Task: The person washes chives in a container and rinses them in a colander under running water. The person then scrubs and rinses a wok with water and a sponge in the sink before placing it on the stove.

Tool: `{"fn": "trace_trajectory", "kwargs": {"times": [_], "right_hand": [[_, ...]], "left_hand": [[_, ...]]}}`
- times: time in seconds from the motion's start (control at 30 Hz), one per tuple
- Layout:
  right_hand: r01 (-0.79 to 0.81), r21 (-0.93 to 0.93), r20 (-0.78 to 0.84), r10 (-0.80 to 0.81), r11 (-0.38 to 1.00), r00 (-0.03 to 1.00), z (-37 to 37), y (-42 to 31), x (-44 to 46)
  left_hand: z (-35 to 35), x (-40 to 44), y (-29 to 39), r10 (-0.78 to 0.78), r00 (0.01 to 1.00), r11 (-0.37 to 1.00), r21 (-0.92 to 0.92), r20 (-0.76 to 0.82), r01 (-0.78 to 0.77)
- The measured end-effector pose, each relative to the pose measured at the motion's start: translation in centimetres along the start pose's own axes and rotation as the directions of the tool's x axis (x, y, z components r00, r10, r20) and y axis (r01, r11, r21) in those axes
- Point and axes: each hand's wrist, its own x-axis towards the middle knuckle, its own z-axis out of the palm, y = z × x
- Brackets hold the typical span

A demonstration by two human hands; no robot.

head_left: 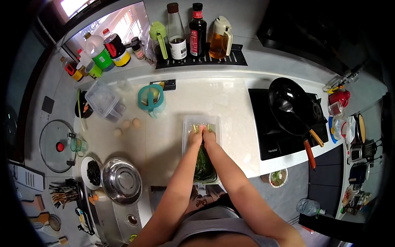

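1. Greens (203, 166): long, dark strands in the clear plastic container (219, 154), at the near edge of the tabletop (232, 113), right in front of the person. Pale stem ends show at the far end, by the fingers.
2. Grip state: left grip (194, 139) and right grip (210, 136) are side by side, about touching, over the container's far half. Both look closed on the stem ends; exact finger placement too small to confirm.
3. Handling, my read: light, limp, easily bruised, probably slippery if wet. Strands would sag and splay if lifted from one end.
4. Best hold: gather at the stem ends, firm not crushing; support the leafy middle from below. Container looks thin-walled and light, could skate if pushed.
5. Surface: pale, smooth, glossy in patches. Eggs (135, 122) and teal-lidded jug (151, 98) sit left of the container; eggs could roll.
6. Room: kitchen. Black hob (265, 142) on the right, wok (283, 105) on it, handle out past the near edge. Sink (113, 224) at near left, steel bowl (121, 181) by it. Bottle rack (201, 61) along the back wall.
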Motion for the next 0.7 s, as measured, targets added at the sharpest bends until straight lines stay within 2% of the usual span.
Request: {"fn": "trace_trajectory", "kwargs": {"times": [0.03, 0.1, 0.13, 0.23, 0.33, 0.4, 0.43, 0.5, 0.53, 0.6, 0.63, 0.7], "right_hand": [[0.038, 0.075, -0.001, -0.038, 0.996, 0.999, 0.1, 0.3, 0.0], [-0.009, 0.022, -0.065, 0.01, 1.0, 0.998, 0.4, 0.4, 0.2], [-0.033, -0.003, -0.097, 0.032, 0.999, 0.995, 0.5, 0.4, 0.2], [0.019, 0.163, -0.136, 0.003, 0.986, 0.991, 0.4, -0.9, -2.0], [-0.029, 0.284, -0.009, 0.033, 0.958, 0.999, 0.4, -0.4, -1.2], [0.021, 0.225, -0.036, -0.013, 0.974, 0.999, 0.3, -0.6, -1.5], [0.046, 0.197, -0.052, -0.036, 0.979, 0.998, 0.2, -0.8, -1.6], [0.086, -0.02, -0.133, -0.087, 0.996, 0.987, 0.5, -0.2, -1.0], [0.1, -0.129, -0.166, -0.12, 0.987, 0.979, 0.7, 0.0, -0.7], [0.052, -0.173, -0.158, -0.08, 0.984, 0.984, 0.5, -0.5, -1.1], [0.028, -0.197, -0.155, -0.06, 0.98, 0.986, 0.3, -1.3, -1.9], [0.002, -0.129, -0.151, -0.022, 0.992, 0.988, 0.1, -2.2, -3.1]], "left_hand": [[0.3, 0.5, -0.4, -0.008, 1.0, 0.997, -0.072, -0.026, 0.006], [0.6, 0.4, -0.8, -0.036, 0.997, 0.977, -0.213, -0.074, 0.019], [0.4, 0.1, -0.7, -0.051, 0.995, 0.974, -0.225, -0.082, 0.032], [0.5, -0.2, -0.7, -0.049, 0.995, 0.96, -0.28, -0.092, 0.022], [1.1, 0.0, -1.4, 0.01, 0.998, 0.934, -0.355, -0.067, -0.033], [1.4, 0.2, -1.4, 0.019, 0.999, 0.92, -0.391, -0.043, -0.034], [1.7, 0.9, -2.3, 0.057, 0.998, 0.94, -0.336, -0.038, -0.066], [1.5, 1.6, -2.6, 0.13, 0.991, 0.965, -0.228, -0.02, -0.131], [1.2, 1.5, -2.0, 0.067, 0.997, 0.981, -0.178, -0.04, -0.073], [0.4, 0.7, -0.8, -0.06, 0.994, 0.996, -0.075, -0.088, 0.054], [0.5, 0.6, -0.7, -0.113, 0.986, 0.986, -0.14, -0.123, 0.095], [0.8, 0.6, -0.4, -0.22, 0.959, 0.948, -0.271, -0.18, 0.167]]}}
